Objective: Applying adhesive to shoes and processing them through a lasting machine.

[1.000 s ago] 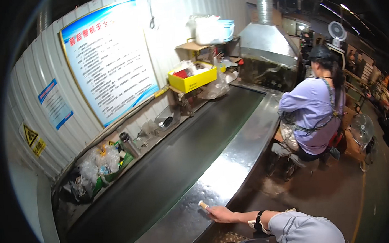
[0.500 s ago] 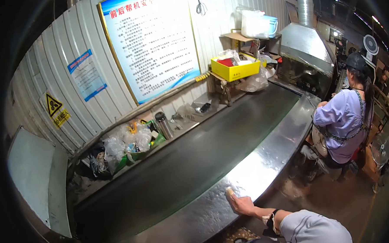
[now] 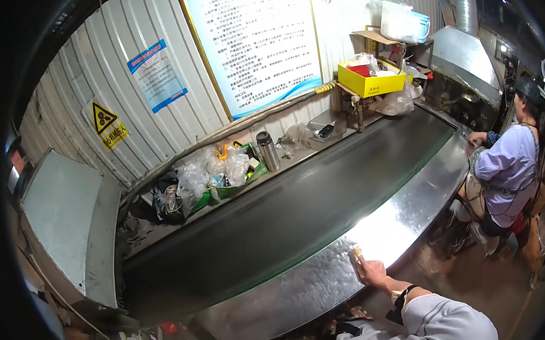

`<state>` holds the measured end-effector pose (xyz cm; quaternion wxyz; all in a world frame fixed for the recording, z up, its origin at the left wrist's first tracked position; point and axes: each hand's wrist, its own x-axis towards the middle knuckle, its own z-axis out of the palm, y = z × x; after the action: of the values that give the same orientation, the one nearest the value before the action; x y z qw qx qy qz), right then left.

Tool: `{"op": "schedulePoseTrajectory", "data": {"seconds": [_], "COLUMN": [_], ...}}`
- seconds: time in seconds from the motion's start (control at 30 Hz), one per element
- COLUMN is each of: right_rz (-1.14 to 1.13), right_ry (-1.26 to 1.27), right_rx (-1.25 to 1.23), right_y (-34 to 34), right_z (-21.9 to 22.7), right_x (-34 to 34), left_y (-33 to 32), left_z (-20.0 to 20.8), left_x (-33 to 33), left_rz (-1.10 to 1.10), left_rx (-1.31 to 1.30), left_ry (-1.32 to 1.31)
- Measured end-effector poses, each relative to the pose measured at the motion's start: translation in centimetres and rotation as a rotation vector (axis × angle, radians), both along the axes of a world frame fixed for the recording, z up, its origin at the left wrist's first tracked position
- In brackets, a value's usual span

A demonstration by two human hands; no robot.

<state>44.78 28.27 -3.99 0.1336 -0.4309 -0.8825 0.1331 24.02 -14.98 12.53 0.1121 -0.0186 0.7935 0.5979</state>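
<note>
My right hand [image 3: 372,272] reaches in from the lower right, over the shiny metal ledge [image 3: 290,306] along the near side of a dark conveyor belt [image 3: 298,205]. Its fingers are drawn together, and a short tan piece [image 3: 357,251] shows at their tips. Too little of this piece is visible to tell its kind. A dark band [image 3: 403,297] and something pale circle the wrist below the grey sleeve [image 3: 446,320]. My left hand is out of view.
Behind the belt stand a steel thermos [image 3: 267,151], plastic bags [image 3: 194,179] and a yellow box [image 3: 372,84]. A metal hood [image 3: 65,221] rises at the left, another [image 3: 462,58] at the far end. A co-worker in lilac [image 3: 510,159] sits on the right.
The view has swung left and down, so the scene sits further right and more shows at lower left. My right hand stays at the ledge. The co-worker's hand now shows by the belt's far end.
</note>
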Motion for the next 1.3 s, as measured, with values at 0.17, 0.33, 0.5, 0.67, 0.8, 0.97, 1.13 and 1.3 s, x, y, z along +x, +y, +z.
{"op": "schedulePoseTrajectory", "data": {"seconds": [0.17, 0.33, 0.5, 0.67, 0.8, 0.97, 1.13, 1.3], "right_rz": [0.020, -0.069, 0.066, 0.663, 0.391, 0.319, 0.104, -0.128], "right_ry": [0.040, 0.121, 0.314, 0.465, 0.519, 0.781, 0.857, 0.973], "right_rx": [-0.028, -0.275, -0.593, -0.941, -1.796, -1.730, -1.585, -0.925], "right_y": [1.1, 0.7, -3.2, -10.1, -12.7, -9.5, -5.1, 8.3], "right_z": [0.2, 2.3, 7.0, 9.9, 14.5, 16.4, 16.8, 19.0], "right_x": [0.2, -0.7, -4.9, -11.3, -11.7, -6.2, -0.5, 2.4], "left_y": [-2.6, -3.9, -4.4, -6.7, -7.1, 6.6, 16.3, 19.1], "left_z": [0.6, 1.9, 1.8, 4.3, -0.4, -2.5, -2.3, -2.8], "left_x": [2.1, 4.0, 5.1, 7.9, 6.9, 6.5, 5.6, 3.6], "left_rz": [0.051, 0.065, 0.055, 0.027, -0.161, -0.305, -0.417, -0.447], "left_rx": [-0.042, -0.082, -0.148, -0.293, 0.130, 0.101, 0.240, 0.209], "left_ry": [0.034, 0.085, 0.176, 0.340, -0.010, -0.377, -0.772, -0.775]}}
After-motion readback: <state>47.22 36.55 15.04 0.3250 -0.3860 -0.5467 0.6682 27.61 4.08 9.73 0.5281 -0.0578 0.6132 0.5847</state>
